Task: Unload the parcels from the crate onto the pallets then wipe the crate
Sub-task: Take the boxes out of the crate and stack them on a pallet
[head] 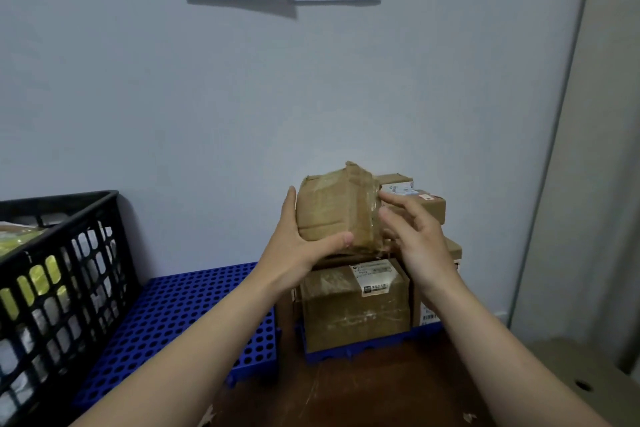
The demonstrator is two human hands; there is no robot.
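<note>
parcel held over the stack on the right pallet

the left hand [298,250] grips the parcel [332,210], fingers up its left side and thumb curled under the near edge; the right hand [415,239] is loose and spread at its right side, 1 fingertip at or just off the taped face, so it carries nothing. the parcel hangs tilted just above the stack [353,308] on the right pallet [346,355], well apart from the crate [69,199] at near left, which holds more parcels. risks: the 1-handed hold on glossy tape could slip; the dented parcel set down crooked could rock or nudge the small far boxes off; the stack is getting tall while the left pallet [180,315] has bare room.
</note>
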